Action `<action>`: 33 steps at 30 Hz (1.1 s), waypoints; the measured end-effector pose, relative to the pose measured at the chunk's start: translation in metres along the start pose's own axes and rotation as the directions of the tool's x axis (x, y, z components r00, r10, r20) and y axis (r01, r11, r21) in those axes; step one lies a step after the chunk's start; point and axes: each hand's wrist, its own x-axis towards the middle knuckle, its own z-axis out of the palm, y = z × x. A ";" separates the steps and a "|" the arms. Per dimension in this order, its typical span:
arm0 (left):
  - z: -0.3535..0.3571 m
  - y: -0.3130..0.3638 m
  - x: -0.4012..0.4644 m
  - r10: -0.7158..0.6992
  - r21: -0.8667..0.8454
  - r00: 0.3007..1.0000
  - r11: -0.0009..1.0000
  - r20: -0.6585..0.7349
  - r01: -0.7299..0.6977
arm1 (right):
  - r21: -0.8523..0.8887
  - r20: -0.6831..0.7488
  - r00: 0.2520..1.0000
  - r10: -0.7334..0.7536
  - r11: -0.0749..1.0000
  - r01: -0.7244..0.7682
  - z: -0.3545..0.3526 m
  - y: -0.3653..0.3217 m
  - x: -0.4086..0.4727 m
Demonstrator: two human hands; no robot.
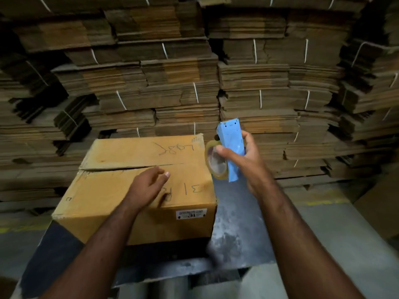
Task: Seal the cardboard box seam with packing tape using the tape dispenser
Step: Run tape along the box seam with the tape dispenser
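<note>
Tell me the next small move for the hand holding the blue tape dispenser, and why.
Probably bring the right hand with the blue tape dispenser leftward onto the brown cardboard box, at the seam's right end. The dispenser is held in the air beside the box, the seam looks untaped, and the left hand is over the near flap.

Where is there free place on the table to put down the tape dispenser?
The bare grey strip of the table to the right of the cardboard box, below the right hand holding the tape dispenser, is free. A dark patch at the box's near left corner is also bare. The box top is crowded: the left hand rests there.
</note>
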 end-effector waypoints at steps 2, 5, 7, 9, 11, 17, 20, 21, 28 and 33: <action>-0.014 0.016 -0.002 -0.014 -0.141 0.998 0.990 -0.068 0.004 | -0.038 0.054 0.998 -0.024 0.999 0.026 0.025 -0.007 0.002; -0.044 0.037 -0.007 -0.100 -0.386 0.985 0.922 -0.140 0.039 | -0.050 0.172 0.985 -0.010 0.999 0.019 0.060 0.000 0.002; -0.065 0.047 -0.012 -0.195 -0.508 0.971 0.855 -0.137 0.100 | -0.028 0.262 0.965 0.014 1.000 -0.007 0.079 0.011 -0.001; -0.084 0.053 -0.019 -0.231 -0.585 0.967 0.801 -0.109 0.125 | 0.026 0.349 0.936 0.043 0.998 -0.055 0.095 0.020 -0.005; -0.098 0.055 -0.027 -0.223 -0.634 0.971 0.764 -0.083 0.121 | 0.096 0.417 0.907 0.055 0.990 -0.104 0.107 0.029 -0.008; -0.118 0.052 -0.043 -0.231 -0.605 0.970 0.783 -0.069 0.144 | 0.089 0.509 0.856 0.091 0.983 -0.158 0.134 0.040 -0.009; -0.126 0.048 -0.044 -0.253 -0.590 0.967 0.786 -0.039 0.182 | 0.020 0.530 0.844 0.083 0.994 -0.110 0.143 0.038 -0.007; -0.128 0.048 -0.043 -0.266 -0.582 0.963 0.789 -0.035 0.196 | -0.001 0.536 0.840 0.084 0.995 -0.099 0.144 0.038 -0.006; -0.139 0.041 -0.028 -0.298 -0.477 0.954 0.832 0.045 0.283 | -0.065 0.525 0.846 0.092 0.996 -0.068 0.155 0.039 -0.005; -0.147 0.027 -0.014 -0.269 -0.414 0.952 0.857 0.148 0.306 | -0.083 0.511 0.854 0.099 0.994 -0.066 0.167 0.044 -0.003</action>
